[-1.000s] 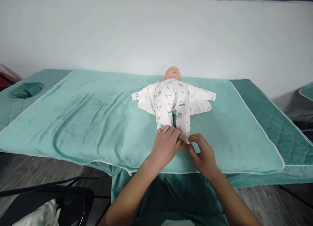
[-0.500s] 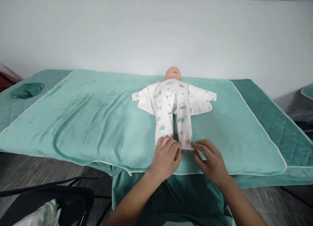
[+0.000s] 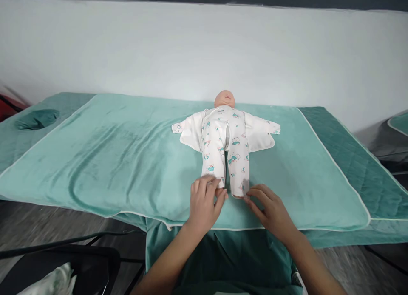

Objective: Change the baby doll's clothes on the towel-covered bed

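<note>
**Fingers at the romper's leg ends**

Fingers of the left hand curled loosely, tips pinching the hem of the romper at the end of its left-side leg. Fingers of the right hand half spread, tips touching the hem of the other leg, resting flat rather than clearly gripping. Both forearms reaching in from the near edge, just below the romper.

White romper with small teal and pink prints, laid flat, legs stretched toward the viewer, sleeves spread wide to both sides. Worn by a baby doll lying face up, bare head at the far end of the romper. Beneath the romper, a teal blanket with white piping, spread over a darker quilted massage bed. Far left of the romper, a face hole in the bed. Beyond the doll's head, a pale wall. Below left of the romper, a dark chair with a scrap of printed cloth.
</note>
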### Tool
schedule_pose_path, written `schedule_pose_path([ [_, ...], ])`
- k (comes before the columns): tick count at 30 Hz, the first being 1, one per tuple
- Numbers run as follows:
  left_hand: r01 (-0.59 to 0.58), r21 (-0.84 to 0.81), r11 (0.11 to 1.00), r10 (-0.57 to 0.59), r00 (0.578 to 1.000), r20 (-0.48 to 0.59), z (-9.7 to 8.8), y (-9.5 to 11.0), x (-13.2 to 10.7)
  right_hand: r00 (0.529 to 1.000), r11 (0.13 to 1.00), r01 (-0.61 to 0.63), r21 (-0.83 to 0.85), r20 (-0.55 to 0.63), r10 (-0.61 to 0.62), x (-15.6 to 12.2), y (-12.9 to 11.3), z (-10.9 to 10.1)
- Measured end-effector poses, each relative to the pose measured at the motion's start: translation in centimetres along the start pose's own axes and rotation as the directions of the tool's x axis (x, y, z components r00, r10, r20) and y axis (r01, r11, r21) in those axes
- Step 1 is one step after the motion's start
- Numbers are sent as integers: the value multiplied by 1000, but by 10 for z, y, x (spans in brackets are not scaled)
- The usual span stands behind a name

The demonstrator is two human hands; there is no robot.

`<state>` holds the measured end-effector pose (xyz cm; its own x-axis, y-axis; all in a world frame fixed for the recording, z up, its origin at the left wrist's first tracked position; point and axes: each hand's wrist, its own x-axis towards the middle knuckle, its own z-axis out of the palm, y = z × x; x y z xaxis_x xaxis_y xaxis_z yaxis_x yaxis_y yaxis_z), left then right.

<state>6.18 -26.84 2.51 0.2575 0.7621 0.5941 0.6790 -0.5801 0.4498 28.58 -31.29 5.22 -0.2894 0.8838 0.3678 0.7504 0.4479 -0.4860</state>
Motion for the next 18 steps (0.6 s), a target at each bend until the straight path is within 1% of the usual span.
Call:
schedule_pose_path([
  [3,26,19,999,-27,999,41,3,-5,-2,998,1000,-6,5,-63,6,2,-2,7],
  [6,-19,-26,999,21,997,74,7,-5,-6,997,1000,-2,28,-75,4,5,-3,14],
  [8,-37,-79,996,42,997,66,10,-5,-9,998,999,-2,42,-65,5,6,-3,17],
  [10,-53,-140,989,59,998,37,11,-6,-13,998,999,0,53,-66,4,7,-2,19],
  [12,-77,-161,984,74,997,-26,10,-12,-16,997,998,0,61,-80,5,5,1,20],
  [14,-78,-118,990,66,993,-100,6,-20,-17,995,997,-8,74,-94,15,4,5,20],
  [15,-67,-92,993,57,992,-116,4,-25,-16,995,996,-17,84,-101,26,3,7,20],
  [16,-53,-76,996,44,993,-107,2,-29,-14,993,995,-32,98,-108,43,2,9,20],
  [18,-39,-64,997,37,999,-30,1,-36,-10,987,989,-70,128,-135,87,1,13,22],
])
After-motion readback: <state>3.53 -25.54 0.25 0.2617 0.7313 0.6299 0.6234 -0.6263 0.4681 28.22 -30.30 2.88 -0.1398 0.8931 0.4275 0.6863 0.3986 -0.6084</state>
